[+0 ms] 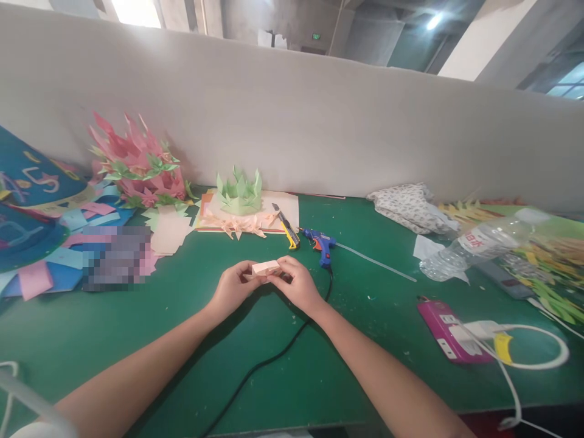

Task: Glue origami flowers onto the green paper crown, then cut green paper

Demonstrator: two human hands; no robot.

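Both of my hands meet over the middle of the green table (137, 328). My left hand (232, 286) and my right hand (297, 283) pinch a small folded piece of pale pink paper (265, 267) between their fingertips, each gripping one end. The paper sits just above the table surface. A blue glue gun (320, 243) lies just beyond my right hand, with its black cord (269, 362) running back between my forearms. A yellow utility knife (288, 231) lies next to the glue gun.
A green paper crown (239, 193) sits on pink sheets at the back. A pink and green paper flower (137, 164) and coloured paper scraps (55, 261) lie left. A plastic bottle (479, 246), cloth (408, 207) and a pink power strip (449, 331) lie right.
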